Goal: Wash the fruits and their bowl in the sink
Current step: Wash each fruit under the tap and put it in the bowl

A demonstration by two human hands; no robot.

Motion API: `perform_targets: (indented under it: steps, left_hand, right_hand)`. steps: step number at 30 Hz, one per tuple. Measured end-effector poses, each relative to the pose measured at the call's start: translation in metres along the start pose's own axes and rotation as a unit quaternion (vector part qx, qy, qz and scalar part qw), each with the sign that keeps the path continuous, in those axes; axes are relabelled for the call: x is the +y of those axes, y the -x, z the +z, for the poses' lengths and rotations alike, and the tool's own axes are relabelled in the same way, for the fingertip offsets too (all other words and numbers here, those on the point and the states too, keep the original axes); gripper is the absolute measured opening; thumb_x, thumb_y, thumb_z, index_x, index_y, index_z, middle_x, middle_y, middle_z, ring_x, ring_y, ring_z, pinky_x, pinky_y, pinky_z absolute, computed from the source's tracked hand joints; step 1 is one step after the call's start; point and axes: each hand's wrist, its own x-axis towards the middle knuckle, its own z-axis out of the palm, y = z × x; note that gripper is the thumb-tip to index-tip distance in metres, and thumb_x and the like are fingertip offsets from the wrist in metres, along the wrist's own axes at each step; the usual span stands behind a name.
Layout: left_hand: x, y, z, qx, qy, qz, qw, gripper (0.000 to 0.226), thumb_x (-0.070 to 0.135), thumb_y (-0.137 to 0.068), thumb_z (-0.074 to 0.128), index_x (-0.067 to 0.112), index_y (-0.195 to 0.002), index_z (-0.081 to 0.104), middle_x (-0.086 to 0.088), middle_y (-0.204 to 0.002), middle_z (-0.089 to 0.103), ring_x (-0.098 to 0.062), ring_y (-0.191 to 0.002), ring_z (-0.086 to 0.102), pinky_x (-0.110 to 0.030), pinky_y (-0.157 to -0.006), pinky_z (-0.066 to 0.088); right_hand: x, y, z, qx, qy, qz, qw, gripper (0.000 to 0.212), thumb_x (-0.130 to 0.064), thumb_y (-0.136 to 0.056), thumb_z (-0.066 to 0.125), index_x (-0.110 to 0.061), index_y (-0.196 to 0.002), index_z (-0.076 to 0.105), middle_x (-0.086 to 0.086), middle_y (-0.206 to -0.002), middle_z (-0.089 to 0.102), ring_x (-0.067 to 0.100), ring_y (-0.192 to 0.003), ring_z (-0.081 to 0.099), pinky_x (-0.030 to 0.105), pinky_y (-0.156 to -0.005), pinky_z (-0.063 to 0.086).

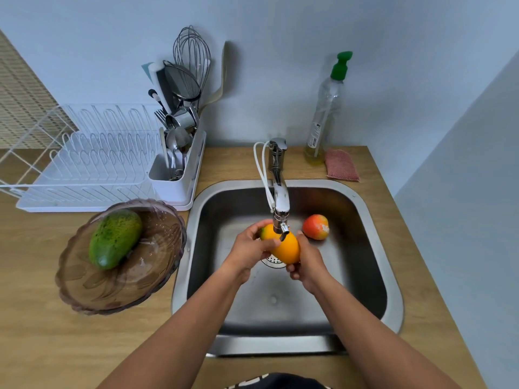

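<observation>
our fingers [262,242] are wrapped on the orange mango [286,248], which we hold between both hands just under the tap spout [281,220] and above the drain strainer [273,261]: the left hand [250,248] closes over its upper left end with thumb across the front, and the right hand [304,261] cups its right side and bottom, fingers curled beneath. we judge the step in hand to be the rinsing and rubbing of this second fruit (we cannot tell whether water is running, no stream shows clearly). just beside it, to the right on the floor of the sink [373,220], lies the red-orange fruit [316,226], apart from our hands and seemingly done or waiting. further out to the left, on the bench [42,332], stands the brown glass bowl [84,287], tilted a little toward us, with the green mango [113,238] lying inside it, not yet washed as far as we can judge. so the task looks roughly at its middle. the next move, we think, calls for turning the orange mango under the spout, then setting it down in the sink without letting it roll into the other fruit, and reaching left for the green one; a wet mango is slippery, so a firm two-handed hold matters.
</observation>
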Motion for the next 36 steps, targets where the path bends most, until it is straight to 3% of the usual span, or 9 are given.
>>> perform_targets:
  steps: [4,6,9,13,17,22,26,31,36]
  left_hand:
    - [-0.001,0.005,-0.026,0.014,0.056,-0.037,0.998,0.048,0.005,-0.092,0.067,0.021,-0.136,0.055,-0.015,-0.132,0.053,-0.038,-0.114,0.062,-0.04,-0.083,0.06]
    - [-0.001,0.008,-0.034,0.008,0.075,-0.074,0.994,0.046,0.016,-0.096,0.063,0.018,-0.14,0.049,-0.02,-0.132,0.052,-0.044,-0.112,0.063,-0.044,-0.084,0.06]
    - [0.001,0.011,-0.037,0.006,0.057,-0.116,0.992,0.047,0.036,-0.096,0.062,0.013,-0.135,0.046,-0.025,-0.122,0.059,-0.044,-0.1,0.07,-0.044,-0.078,0.062]
    - [-0.002,0.01,-0.039,0.018,0.07,-0.126,0.989,0.046,0.036,-0.095,0.064,0.013,-0.131,0.046,-0.025,-0.11,0.064,-0.04,-0.086,0.073,-0.038,-0.066,0.064]
    - [-0.005,0.009,-0.039,0.021,0.097,-0.088,0.991,0.047,0.02,-0.09,0.072,0.014,-0.132,0.054,-0.021,-0.126,0.057,-0.041,-0.096,0.069,-0.039,-0.068,0.064]
    - [-0.002,0.008,-0.038,-0.015,0.073,-0.038,0.997,0.048,-0.003,-0.081,0.075,0.02,-0.121,0.063,-0.014,-0.125,0.053,-0.039,-0.108,0.063,-0.042,-0.078,0.062]
    - [0.003,0.009,-0.038,-0.034,0.063,-0.028,0.997,0.052,-0.013,-0.078,0.072,0.021,-0.118,0.063,-0.016,-0.128,0.052,-0.04,-0.113,0.06,-0.045,-0.087,0.059]
    - [0.004,0.01,-0.033,-0.058,0.089,-0.109,0.988,0.05,0.027,-0.091,0.07,0.019,-0.136,0.048,-0.023,-0.136,0.052,-0.045,-0.113,0.064,-0.048,-0.09,0.058]
    - [0.007,0.005,-0.03,-0.041,0.026,-0.167,0.985,0.053,0.049,-0.098,0.052,0.01,-0.134,0.044,-0.027,-0.122,0.064,-0.032,-0.083,0.072,-0.033,-0.062,0.059]
  right_hand:
    - [-0.001,-0.003,0.022,0.004,0.105,-0.094,0.99,0.032,-0.045,-0.094,0.049,-0.02,-0.113,0.056,0.012,-0.091,0.06,0.018,-0.057,0.053,0.023,-0.041,0.038]
    - [0.0,-0.003,0.029,0.03,0.183,-0.189,0.964,0.028,-0.04,-0.095,0.052,-0.023,-0.117,0.056,0.004,-0.105,0.061,0.021,-0.082,0.06,0.035,-0.062,0.053]
    - [-0.001,0.003,0.036,0.056,0.266,-0.268,0.924,0.022,-0.024,-0.101,0.042,-0.022,-0.115,0.059,-0.002,-0.103,0.06,0.021,-0.095,0.058,0.038,-0.083,0.048]
    - [-0.005,0.003,0.036,0.071,0.282,-0.263,0.92,0.024,-0.017,-0.101,0.038,-0.018,-0.114,0.058,0.002,-0.099,0.061,0.025,-0.093,0.059,0.036,-0.078,0.046]
    - [-0.009,0.002,0.036,0.035,0.302,-0.228,0.925,0.03,-0.045,-0.095,0.051,-0.02,-0.112,0.057,0.001,-0.1,0.064,0.023,-0.093,0.061,0.033,-0.072,0.044]
    - [-0.011,-0.008,0.032,0.04,0.208,-0.149,0.966,0.021,-0.029,-0.096,0.038,-0.026,-0.086,0.055,0.005,-0.081,0.056,0.027,-0.072,0.054,0.025,-0.049,0.034]
    - [-0.014,-0.01,0.03,0.028,0.203,-0.133,0.97,0.014,-0.034,-0.093,0.05,-0.026,-0.099,0.061,0.003,-0.078,0.056,0.021,-0.06,0.051,0.024,-0.042,0.033]
    - [-0.019,-0.003,0.031,0.058,0.219,-0.231,0.946,0.025,-0.015,-0.099,0.036,-0.017,-0.097,0.061,0.007,-0.085,0.061,0.027,-0.078,0.057,0.035,-0.064,0.046]
    - [-0.013,-0.002,0.028,0.077,0.27,-0.25,0.926,0.024,-0.021,-0.102,0.032,-0.02,-0.099,0.056,0.009,-0.093,0.061,0.03,-0.09,0.06,0.037,-0.073,0.045]
